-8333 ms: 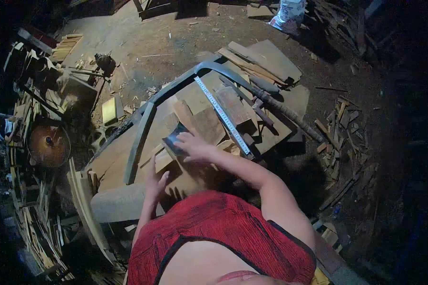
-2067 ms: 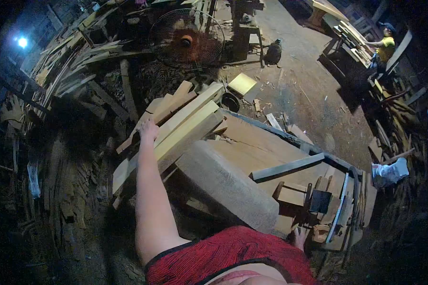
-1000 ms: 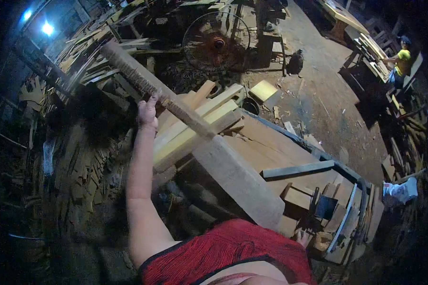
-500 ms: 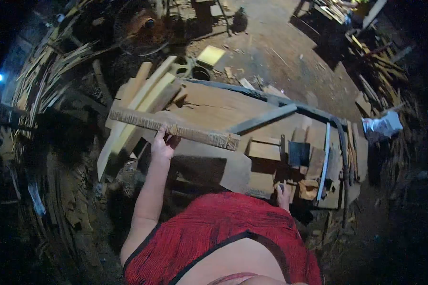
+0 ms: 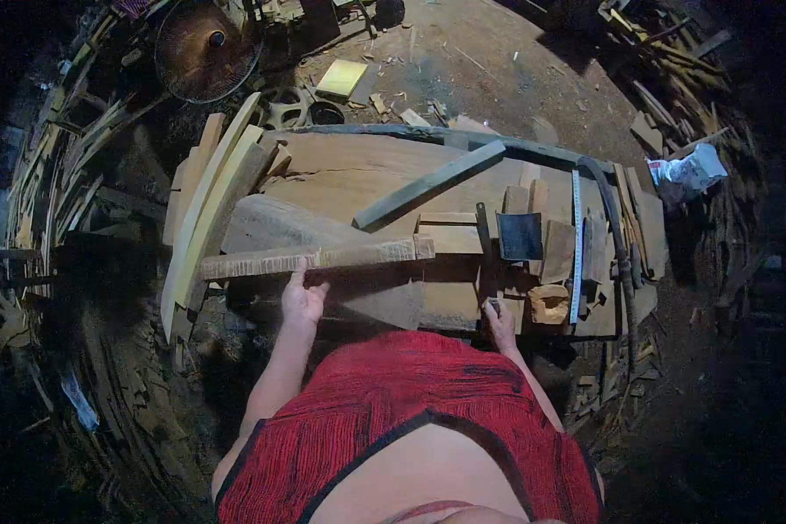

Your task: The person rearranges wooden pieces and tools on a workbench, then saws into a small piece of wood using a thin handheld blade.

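Observation:
My left hand [image 5: 304, 301] grips a long rough wooden beam [image 5: 323, 257] that lies crosswise in front of me, its right end over the workbench [image 5: 349, 162]. At the bench's near edge my right hand [image 5: 499, 323] is closed on the handle of a dark narrow tool [image 5: 485, 240]. Right of the tool lie a dark curved plate [image 5: 520, 237], a hollowed wood block [image 5: 549, 304] and a white measuring strip [image 5: 576, 244]. A grey bar [image 5: 430, 185] rests diagonally behind the beam.
Long planks [image 5: 223, 201] lean at the bench's left end. A caged fan [image 5: 208, 51] stands at the upper left. Beyond the bench are a yellow block [image 5: 341, 79] and a white bag [image 5: 690, 171]. Scrap wood [image 5: 664, 52] is heaped at the upper right.
The view has turned back toward the bench. My left hand took hold of the beam, which has swung from a steep slant to nearly level across my front. My right hand remains at the near edge.

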A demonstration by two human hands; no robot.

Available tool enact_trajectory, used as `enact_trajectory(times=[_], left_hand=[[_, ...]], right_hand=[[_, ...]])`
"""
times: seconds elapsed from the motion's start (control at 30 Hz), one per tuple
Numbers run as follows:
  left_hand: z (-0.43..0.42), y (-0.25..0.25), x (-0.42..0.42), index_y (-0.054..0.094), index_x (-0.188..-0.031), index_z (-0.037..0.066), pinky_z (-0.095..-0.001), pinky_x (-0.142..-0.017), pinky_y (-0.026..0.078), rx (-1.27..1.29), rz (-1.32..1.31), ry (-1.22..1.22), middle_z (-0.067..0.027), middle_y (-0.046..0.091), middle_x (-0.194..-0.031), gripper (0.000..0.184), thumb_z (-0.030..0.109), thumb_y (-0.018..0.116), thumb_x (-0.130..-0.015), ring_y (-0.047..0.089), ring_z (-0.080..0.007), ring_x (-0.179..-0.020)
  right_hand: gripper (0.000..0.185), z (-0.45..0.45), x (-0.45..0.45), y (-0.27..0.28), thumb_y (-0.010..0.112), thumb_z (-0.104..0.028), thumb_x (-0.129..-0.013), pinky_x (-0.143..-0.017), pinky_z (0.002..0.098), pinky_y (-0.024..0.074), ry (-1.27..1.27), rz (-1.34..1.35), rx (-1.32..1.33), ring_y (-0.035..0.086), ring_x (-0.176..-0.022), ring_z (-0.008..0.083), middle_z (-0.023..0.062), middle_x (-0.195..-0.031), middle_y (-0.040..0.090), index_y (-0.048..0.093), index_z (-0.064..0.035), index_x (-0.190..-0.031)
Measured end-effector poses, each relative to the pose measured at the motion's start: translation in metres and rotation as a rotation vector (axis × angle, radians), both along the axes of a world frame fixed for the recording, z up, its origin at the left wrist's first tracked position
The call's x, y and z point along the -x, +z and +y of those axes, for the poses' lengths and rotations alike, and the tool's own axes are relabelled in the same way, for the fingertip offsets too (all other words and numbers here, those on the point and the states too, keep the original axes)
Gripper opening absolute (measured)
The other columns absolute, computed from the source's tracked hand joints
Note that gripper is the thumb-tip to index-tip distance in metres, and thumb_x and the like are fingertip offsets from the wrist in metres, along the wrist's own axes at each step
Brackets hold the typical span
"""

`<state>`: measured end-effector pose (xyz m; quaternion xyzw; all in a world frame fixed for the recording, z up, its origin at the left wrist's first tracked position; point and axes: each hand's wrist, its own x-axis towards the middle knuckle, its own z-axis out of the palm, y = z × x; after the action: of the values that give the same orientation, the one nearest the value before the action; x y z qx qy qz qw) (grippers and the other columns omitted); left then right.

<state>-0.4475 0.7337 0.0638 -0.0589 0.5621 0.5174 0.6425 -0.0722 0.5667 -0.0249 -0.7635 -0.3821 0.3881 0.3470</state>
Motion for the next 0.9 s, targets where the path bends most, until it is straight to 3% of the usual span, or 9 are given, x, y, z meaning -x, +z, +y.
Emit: enact_trajectory(times=[0.17,0.23,0.3,0.37,0.43,0.5,0.63,0.67,0.9], left_hand=[[-0.011,0.012,0.003,0.054,-0.104,0.007,-0.0452,-0.08,0.048,0.172,0.057,-0.103,-0.0115,0.058,-0.096,0.035,0.028,0.066,-0.078,0.055,-0.0261,-0.095],[-0.01,0.026,0.015,0.055,-0.099,0.006,-0.0441,-0.074,0.051,0.16,-0.009,-0.633,-0.0112,0.06,-0.08,0.036,0.036,0.061,-0.081,0.06,-0.0238,-0.077],[-0.01,0.039,0.007,0.057,-0.092,0.005,-0.0356,-0.069,0.051,0.18,0.092,-0.749,-0.0072,0.059,-0.069,0.034,0.037,0.056,-0.084,0.058,-0.0199,-0.06],[-0.007,0.044,0.008,0.058,-0.085,0.003,-0.0284,-0.062,0.046,-0.296,0.84,-1.163,-0.004,0.057,-0.066,0.028,0.032,0.057,-0.084,0.055,-0.0174,-0.059],[0.0,0.069,-0.015,0.058,-0.083,0.002,-0.0267,-0.058,0.041,-0.343,0.848,-1.089,-0.0047,0.058,-0.069,0.025,0.027,0.059,-0.081,0.054,-0.0161,-0.061],[0.012,0.073,-0.03,0.058,-0.085,0.004,-0.0318,-0.063,0.041,-0.856,1.345,-0.896,-0.0076,0.058,-0.077,0.026,0.028,0.063,-0.078,0.053,-0.0203,-0.07],[0.034,0.058,-0.054,0.049,-0.115,0.01,-0.0436,-0.092,0.031,-0.913,1.948,-1.205,-0.01,0.053,-0.107,0.059,0.037,0.069,-0.068,0.045,-0.0303,-0.104],[0.037,0.046,-0.056,0.039,-0.126,0.013,-0.0458,-0.097,0.026,-0.854,1.884,-1.307,-0.0096,0.049,-0.113,0.074,0.039,0.07,-0.064,0.043,-0.0301,-0.11],[0.036,0.015,-0.054,0.039,-0.127,0.012,-0.0455,-0.092,0.032,-0.795,1.875,-1.349,-0.0101,0.051,-0.107,0.079,0.029,0.074,-0.058,0.046,-0.0289,-0.103]], right_hand=[[0.028,-0.003,-0.006,-0.009,0.054,-0.028,-0.086,-0.061,0.0288,0.041,-0.006,0.125,0.029,0.05,-0.067,0.0119,0.0066,-0.071,0.056,0.058,-0.0009,-0.093],[0.029,-0.006,-0.008,-0.019,0.054,-0.028,-0.086,-0.061,0.0284,0.0409,0.003,0.098,0.006,0.05,-0.067,0.0116,0.0062,-0.072,0.056,0.058,-0.0006,-0.094],[0.03,-0.008,-0.009,-0.022,0.054,-0.028,-0.085,-0.061,0.028,0.0409,0.006,0.069,-0.022,0.049,-0.067,0.0113,0.0059,-0.072,0.056,0.058,-0.0003,-0.094],[0.03,-0.008,-0.008,-0.023,0.055,-0.028,-0.085,-0.062,0.0273,0.0415,-0.063,0.227,0.03,0.051,-0.069,0.0111,0.0059,-0.074,0.058,0.058,-0.0003,-0.096],[0.03,-0.009,-0.008,-0.027,0.055,-0.028,-0.085,-0.063,0.0268,0.0418,-0.052,0.19,0.019,0.052,-0.07,0.0108,0.0056,-0.075,0.059,0.059,-0.0006,-0.096],[0.03,-0.009,-0.009,-0.031,0.056,-0.028,-0.085,-0.063,0.0263,0.042,-0.036,0.153,0.007,0.052,-0.07,0.0105,0.0053,-0.076,0.06,0.059,-0.0009,-0.096],[0.022,-0.006,-0.003,-0.016,0.055,-0.026,-0.086,-0.053,0.0236,0.0394,-0.031,0.195,-0.058,0.047,-0.06,0.0071,-0.0006,-0.069,0.054,0.057,-0.0048,-0.09],[0.017,-0.003,-0.003,-0.01,0.054,-0.024,-0.087,-0.043,0.0212,0.0365,-0.036,0.235,-0.083,0.043,-0.05,0.0048,-0.0044,-0.061,0.047,0.054,-0.0078,-0.083],[0.018,-0.006,-0.006,-0.009,0.055,-0.027,-0.086,-0.037,0.0223,0.0418,-0.149,0.45,0.026,0.045,-0.045,0.0064,-0.0024,-0.059,0.046,0.051,-0.0095,-0.087]])
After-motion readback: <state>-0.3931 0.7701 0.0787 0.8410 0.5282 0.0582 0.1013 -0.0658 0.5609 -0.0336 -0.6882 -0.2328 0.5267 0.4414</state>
